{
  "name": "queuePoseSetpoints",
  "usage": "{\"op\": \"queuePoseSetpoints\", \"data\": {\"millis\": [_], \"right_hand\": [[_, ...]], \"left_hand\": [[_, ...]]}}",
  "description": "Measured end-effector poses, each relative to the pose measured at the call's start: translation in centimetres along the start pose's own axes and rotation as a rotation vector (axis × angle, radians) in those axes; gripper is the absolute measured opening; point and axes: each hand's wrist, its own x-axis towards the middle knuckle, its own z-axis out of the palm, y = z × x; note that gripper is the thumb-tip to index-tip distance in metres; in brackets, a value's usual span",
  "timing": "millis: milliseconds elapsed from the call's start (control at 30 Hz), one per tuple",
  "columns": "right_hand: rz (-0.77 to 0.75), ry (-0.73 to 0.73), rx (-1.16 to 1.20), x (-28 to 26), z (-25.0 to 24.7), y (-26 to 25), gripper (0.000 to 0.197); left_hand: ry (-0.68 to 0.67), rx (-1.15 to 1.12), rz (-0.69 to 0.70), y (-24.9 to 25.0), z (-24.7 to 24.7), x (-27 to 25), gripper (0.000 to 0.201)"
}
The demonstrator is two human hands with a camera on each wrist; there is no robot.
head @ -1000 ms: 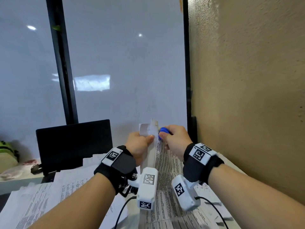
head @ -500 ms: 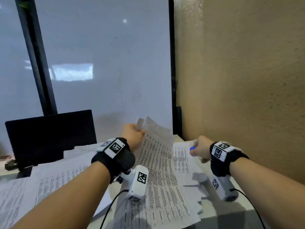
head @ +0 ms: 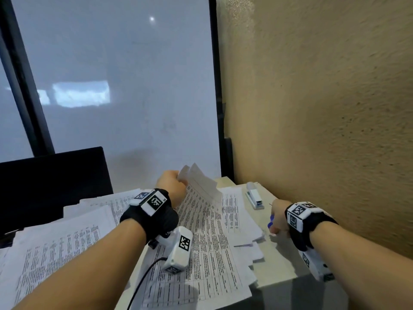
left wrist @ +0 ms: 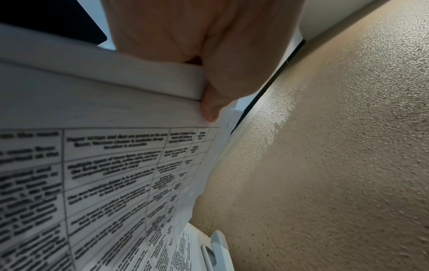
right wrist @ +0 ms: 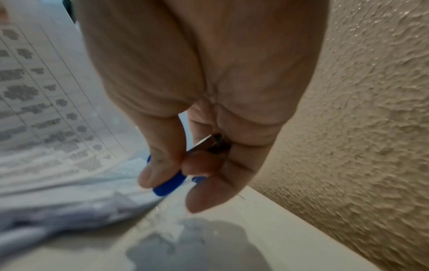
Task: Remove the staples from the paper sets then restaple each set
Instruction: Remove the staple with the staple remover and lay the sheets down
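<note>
My left hand [head: 173, 183] pinches the top corner of a printed paper set [head: 201, 222] and holds that end lifted off the desk; in the left wrist view the thumb [left wrist: 210, 108] presses on the folded-back sheets [left wrist: 116, 146]. My right hand [head: 278, 219] hovers low over the bare desk by the wall, gripping a blue staple remover [head: 271, 221]. The right wrist view shows thumb and fingers closed around the staple remover's blue grips [right wrist: 169, 184] and metal part. A white stapler [head: 254, 196] lies on the desk beyond my right hand.
More printed sheets [head: 58, 247] spread across the desk's left side. A black monitor [head: 51, 186] stands at back left. A textured tan wall [head: 324, 108] closes off the right; frosted glass panels stand behind. The beige desk top [head: 281, 260] shows near the right edge.
My right hand left the paper corner and moved right and down toward the desk with the staple remover. The left hand kept its hold on the paper corner. The view swung right, revealing the stapler.
</note>
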Motion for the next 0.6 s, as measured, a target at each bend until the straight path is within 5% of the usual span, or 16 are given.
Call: {"op": "queuePoseSetpoints", "data": {"millis": [267,367,600], "right_hand": [[-0.372,0.373,0.314,-1.2,-3.3,-7.0,0.02],[-0.534,0.492,0.301,-2.1,-4.4,-10.7,0.024],[-0.693,0.636,0.234,-3.8,-5.9,-16.7,0.021]], "left_hand": [[0.054,-0.15,-0.013,-0.1,-2.0,-0.7,0.029],[0.049,-0.251,-0.012,-0.3,-3.0,-0.7,0.014],[0.051,-0.441,0.019,0.0,-4.7,-1.5,0.016]]}}
